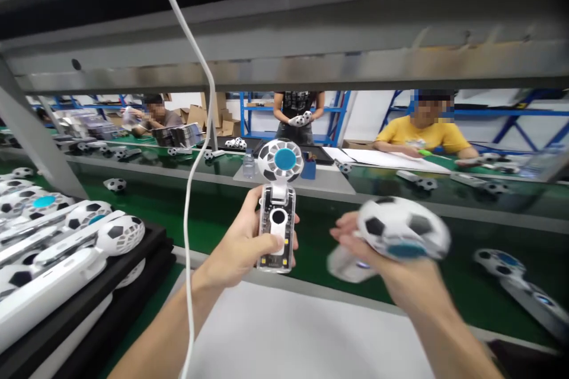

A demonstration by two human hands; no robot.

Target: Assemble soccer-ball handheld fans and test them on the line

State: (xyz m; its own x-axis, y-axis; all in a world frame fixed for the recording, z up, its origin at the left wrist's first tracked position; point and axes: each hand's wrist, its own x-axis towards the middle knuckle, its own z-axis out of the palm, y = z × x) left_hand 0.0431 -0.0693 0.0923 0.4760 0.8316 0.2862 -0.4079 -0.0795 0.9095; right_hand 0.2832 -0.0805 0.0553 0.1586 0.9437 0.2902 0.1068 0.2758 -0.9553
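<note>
Upright in my left hand (240,251) is a handheld fan (281,163) with a football-patterned head, a blue centre and a see-through body showing a circuit board. The left thumb presses near the lower part of a white strip on that body; the fingers wrap round behind. My right hand (395,272), smeared by motion, grips a second football-patterned fan (402,226) turned sideways, its blue centre facing down and its handle partly hidden below the palm. Both hands are above the green conveyor belt (311,249), in front of the white work surface (302,331).
Black trays (146,243) stacked with several fans stand at left. One fan (520,284) lies on the belt at right. A white cable (189,237) hangs in front of my left forearm. Across the belt, co-workers sit and stand behind fans and papers. A grey beam (284,68) runs overhead.
</note>
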